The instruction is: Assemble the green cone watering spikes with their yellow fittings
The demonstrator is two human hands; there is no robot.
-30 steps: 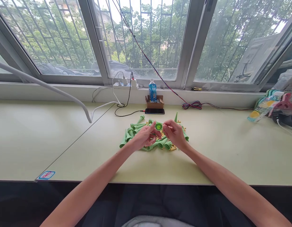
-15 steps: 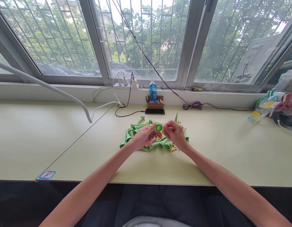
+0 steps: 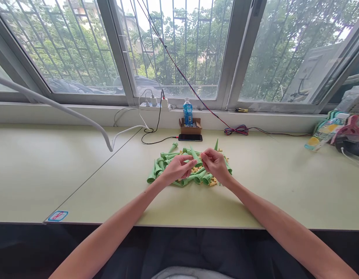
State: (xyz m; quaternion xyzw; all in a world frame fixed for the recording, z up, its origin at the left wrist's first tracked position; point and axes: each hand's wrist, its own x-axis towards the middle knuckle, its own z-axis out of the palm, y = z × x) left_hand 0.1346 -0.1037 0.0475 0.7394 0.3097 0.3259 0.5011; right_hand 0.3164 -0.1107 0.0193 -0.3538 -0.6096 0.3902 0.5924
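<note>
Between the thumb and fingers of my left hand is a green plastic cone-shaped spike, its pointed tip upward and its wide end tilted toward me. My right hand is closed in a pinch just right of the spike; whatever sits in its fingertips is too small to make out. Beneath both hands lies a heap of similar green spikes, with small yellow pieces scattered among them. One more green spike points upward behind my right hand. My hands hide part of the heap.
Behind the heap lies a black phone on a cable, before a small cardboard box with a blue bottle. A bundled cord lies to the right. A white tube arches over the left side.
The green spike in my left hand has turned from its round open end facing me to its tip pointing up. My left fingers have shifted around it; my right hand stays nearly in place.
</note>
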